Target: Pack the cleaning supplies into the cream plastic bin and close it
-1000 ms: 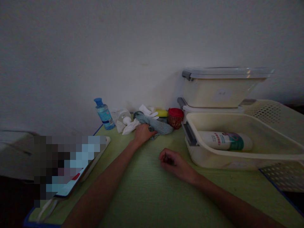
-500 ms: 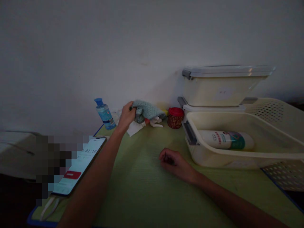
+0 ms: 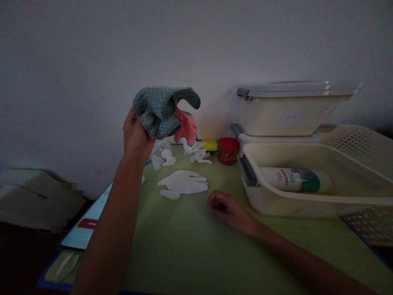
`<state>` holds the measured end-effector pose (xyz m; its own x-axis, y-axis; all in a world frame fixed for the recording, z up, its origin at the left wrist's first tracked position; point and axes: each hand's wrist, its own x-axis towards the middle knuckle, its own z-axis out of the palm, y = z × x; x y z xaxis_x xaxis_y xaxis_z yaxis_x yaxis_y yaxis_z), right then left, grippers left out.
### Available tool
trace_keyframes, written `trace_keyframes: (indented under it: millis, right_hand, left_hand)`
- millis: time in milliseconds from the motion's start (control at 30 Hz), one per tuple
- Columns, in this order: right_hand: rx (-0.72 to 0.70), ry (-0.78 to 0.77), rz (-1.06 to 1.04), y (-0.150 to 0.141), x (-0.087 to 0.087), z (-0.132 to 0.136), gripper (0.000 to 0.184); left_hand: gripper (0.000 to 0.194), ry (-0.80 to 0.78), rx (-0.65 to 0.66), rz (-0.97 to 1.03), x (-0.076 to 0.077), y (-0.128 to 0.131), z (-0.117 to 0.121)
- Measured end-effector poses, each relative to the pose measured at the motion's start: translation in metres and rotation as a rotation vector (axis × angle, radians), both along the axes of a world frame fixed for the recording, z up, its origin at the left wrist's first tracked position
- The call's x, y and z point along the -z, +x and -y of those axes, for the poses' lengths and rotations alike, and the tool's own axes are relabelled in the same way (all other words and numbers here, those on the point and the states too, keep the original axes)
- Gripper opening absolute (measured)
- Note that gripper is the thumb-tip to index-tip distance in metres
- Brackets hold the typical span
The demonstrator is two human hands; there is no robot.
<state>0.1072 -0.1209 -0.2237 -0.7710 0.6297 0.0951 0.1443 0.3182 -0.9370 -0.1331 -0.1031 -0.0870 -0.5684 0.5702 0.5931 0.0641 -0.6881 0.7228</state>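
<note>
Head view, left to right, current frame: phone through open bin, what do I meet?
Phone → left hand → grey-green cloth it holds → right hand → white-and-green bottle lying in the open cream bin.

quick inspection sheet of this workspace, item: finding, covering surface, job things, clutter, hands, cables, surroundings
Surface: blue-edged green tabletop.
Job's things: gray-green textured cloth, lifted above the table; pink fabric hangs by it, whether separate is unclear.
Clutter: white glove lying flat; crumpled white glove-like item behind it; red-lidded container; phone, partly hidden; white-and-green bottle lying in an open cream bin.
Hands: left hand grips the gray-green textured cloth; right hand loosely curled, nothing seen in it.
Cables: white cord-like loop at the near left corner; its attachment is unclear.
Surroundings: plain wall behind; lidded box stacked at back right.
</note>
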Motion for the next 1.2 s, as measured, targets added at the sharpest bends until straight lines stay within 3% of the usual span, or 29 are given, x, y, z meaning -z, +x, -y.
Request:
trace_keyframes:
  millis: [133,267,333,400,467,533,667,1000,1200]
  right_hand:
    - [0.003,0.008,0.010,0.000,0.000,0.000,0.009]
    - [0.000,0.014,0.014,0.001,-0.001,0.000,0.007]
    - [-0.005,0.021,0.005,0.001,-0.001,0.000,0.006]
    - [-0.010,0.029,-0.005,0.001,-0.001,0.000,0.007]
    - [-0.010,0.030,-0.008,0.001,0.000,0.000,0.008]
    - [-0.008,0.023,-0.004,0.001,0.000,0.000,0.008]
    - [-0.006,0.015,0.016,0.000,-0.001,0.001,0.008]
    - [-0.022,0.025,0.016,0.001,-0.002,0.001,0.008]
    - [-0.026,0.035,0.030,0.002,-0.002,0.001,0.009]
  left_hand:
    - [0.015,-0.078,-0.053,-0.104,-0.012,0.001,0.008]
    - [0.043,-0.102,-0.074,-0.311,-0.014,-0.007,0.007]
    - [0.051,-0.181,-0.124,-0.428,0.000,-0.014,-0.001]
    - [0.050,-0.359,-0.255,-0.621,0.024,-0.021,-0.013]
    - [0.050,-0.482,-0.239,-0.743,0.052,-0.025,-0.025]
    - [0.059,-0.776,-0.242,-1.154,0.077,-0.027,-0.033]
    - [0.053,-0.881,-0.211,-1.316,0.102,-0.030,-0.037]
    - [0.054,-1.105,-0.493,-1.289,0.094,-0.034,-0.029]
    - [0.060,-1.316,-0.402,-1.296,0.088,-0.041,-0.022]
